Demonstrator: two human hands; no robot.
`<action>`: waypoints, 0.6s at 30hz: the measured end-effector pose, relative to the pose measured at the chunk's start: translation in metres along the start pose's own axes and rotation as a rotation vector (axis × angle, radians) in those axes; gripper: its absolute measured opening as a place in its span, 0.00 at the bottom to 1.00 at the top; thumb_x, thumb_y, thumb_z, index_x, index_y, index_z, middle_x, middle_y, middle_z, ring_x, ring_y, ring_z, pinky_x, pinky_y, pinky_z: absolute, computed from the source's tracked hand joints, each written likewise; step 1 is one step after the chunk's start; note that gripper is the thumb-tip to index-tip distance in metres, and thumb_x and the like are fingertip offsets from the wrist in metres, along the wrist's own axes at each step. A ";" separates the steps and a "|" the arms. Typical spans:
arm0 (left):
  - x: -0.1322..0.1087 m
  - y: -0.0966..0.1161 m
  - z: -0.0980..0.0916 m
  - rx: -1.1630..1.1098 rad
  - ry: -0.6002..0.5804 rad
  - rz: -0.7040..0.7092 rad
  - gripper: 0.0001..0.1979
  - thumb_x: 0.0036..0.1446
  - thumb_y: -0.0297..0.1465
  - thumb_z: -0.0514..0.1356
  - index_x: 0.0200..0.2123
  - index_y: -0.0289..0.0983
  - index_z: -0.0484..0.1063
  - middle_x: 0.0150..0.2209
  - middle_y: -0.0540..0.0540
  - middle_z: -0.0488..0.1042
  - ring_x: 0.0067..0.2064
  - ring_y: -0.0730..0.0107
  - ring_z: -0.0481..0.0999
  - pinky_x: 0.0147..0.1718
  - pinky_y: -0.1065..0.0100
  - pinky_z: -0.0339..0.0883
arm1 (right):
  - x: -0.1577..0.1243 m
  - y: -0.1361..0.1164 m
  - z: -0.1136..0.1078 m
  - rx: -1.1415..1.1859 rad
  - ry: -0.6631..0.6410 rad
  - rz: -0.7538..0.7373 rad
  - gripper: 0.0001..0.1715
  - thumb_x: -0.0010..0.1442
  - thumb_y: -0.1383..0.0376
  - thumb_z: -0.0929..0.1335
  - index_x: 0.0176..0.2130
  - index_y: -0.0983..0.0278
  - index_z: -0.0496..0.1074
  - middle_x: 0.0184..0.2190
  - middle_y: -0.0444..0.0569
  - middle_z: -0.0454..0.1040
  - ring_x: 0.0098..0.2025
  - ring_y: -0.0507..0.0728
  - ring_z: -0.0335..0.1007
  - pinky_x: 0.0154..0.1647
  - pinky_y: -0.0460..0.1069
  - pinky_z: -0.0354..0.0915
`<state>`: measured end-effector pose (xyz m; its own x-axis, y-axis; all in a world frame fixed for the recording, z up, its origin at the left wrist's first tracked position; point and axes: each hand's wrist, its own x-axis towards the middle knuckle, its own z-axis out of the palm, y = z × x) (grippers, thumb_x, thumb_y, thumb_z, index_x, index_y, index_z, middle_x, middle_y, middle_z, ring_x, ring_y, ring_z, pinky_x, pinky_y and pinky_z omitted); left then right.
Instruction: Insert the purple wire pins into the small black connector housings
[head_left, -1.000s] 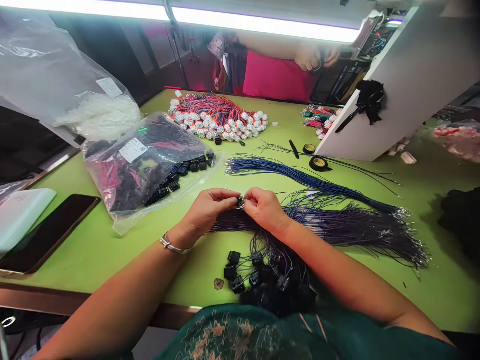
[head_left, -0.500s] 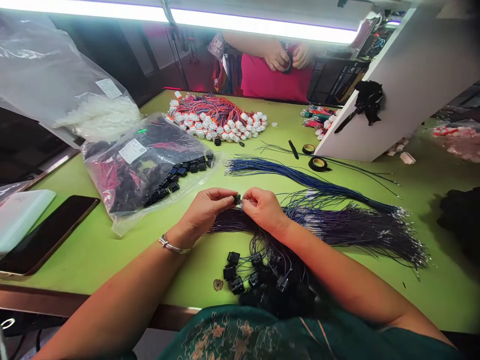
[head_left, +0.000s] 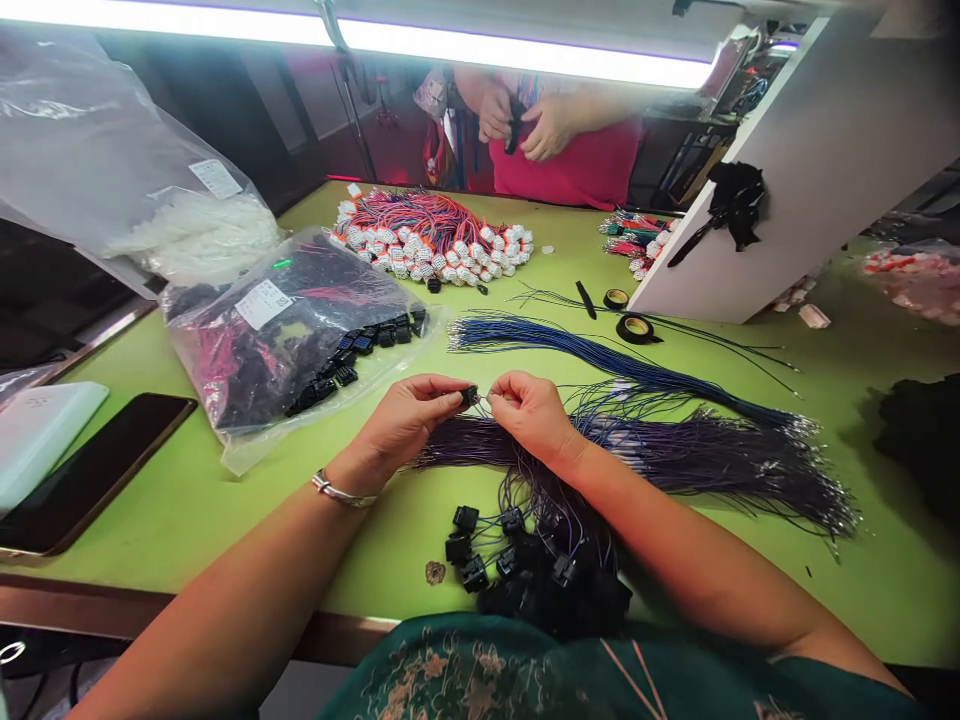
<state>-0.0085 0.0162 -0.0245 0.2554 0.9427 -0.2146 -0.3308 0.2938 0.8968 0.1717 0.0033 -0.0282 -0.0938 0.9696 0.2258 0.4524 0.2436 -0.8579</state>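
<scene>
Between the thumb and fingers of my left hand point(head_left: 409, 415) is a small black connector housing point(head_left: 470, 396). My right hand point(head_left: 531, 412) is closed in a pinch just to its right, on a thin wire whose tip points at the housing; the wire is mostly hidden by the fingers. Under and beyond my hands lies a bundle of dark purple wires point(head_left: 690, 460) with metal terminals at the ends. A bundle of blue wires point(head_left: 570, 345) stretches behind it. Near my body sit several black connectors with wires in them point(head_left: 474, 572).
A clear bag of black connectors point(head_left: 300, 330) lies left, near a phone point(head_left: 97, 470) and a white box point(head_left: 45, 435). White-connector harnesses point(head_left: 435, 240) are piled at the back. Tape rolls point(head_left: 636, 328) lie by a white partition point(head_left: 780, 190). Across the table, a person's hands point(head_left: 551, 128) hold something black.
My right hand has drawn slightly right, so the gap between it and the connector housing is wider. Across the table, the other person's hands have shifted left.
</scene>
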 end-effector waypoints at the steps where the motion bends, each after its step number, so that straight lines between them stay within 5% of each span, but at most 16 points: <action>1: 0.000 0.000 0.000 -0.002 -0.002 -0.003 0.12 0.38 0.27 0.73 0.30 0.33 0.80 0.31 0.43 0.81 0.34 0.68 0.79 0.43 0.66 0.71 | 0.000 0.000 -0.001 -0.017 -0.001 -0.017 0.05 0.50 0.68 0.65 0.26 0.65 0.70 0.15 0.37 0.59 0.20 0.47 0.50 0.23 0.45 0.50; 9: -0.002 0.000 0.000 0.206 -0.014 0.130 0.10 0.40 0.28 0.72 0.31 0.35 0.81 0.35 0.42 0.81 0.38 0.66 0.78 0.44 0.66 0.69 | 0.002 -0.007 -0.002 0.169 -0.112 0.130 0.06 0.48 0.65 0.65 0.25 0.66 0.68 0.17 0.39 0.61 0.20 0.47 0.52 0.21 0.44 0.50; 18: 0.000 -0.002 -0.001 0.301 -0.014 0.133 0.11 0.41 0.30 0.71 0.32 0.36 0.82 0.34 0.42 0.81 0.35 0.66 0.78 0.40 0.67 0.69 | -0.001 -0.007 0.000 0.082 -0.076 0.081 0.04 0.48 0.66 0.65 0.25 0.65 0.69 0.16 0.38 0.60 0.19 0.47 0.51 0.21 0.44 0.49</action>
<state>-0.0090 0.0158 -0.0262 0.2415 0.9668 -0.0841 -0.0795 0.1061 0.9912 0.1687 0.0011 -0.0226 -0.1279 0.9843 0.1215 0.3873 0.1623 -0.9076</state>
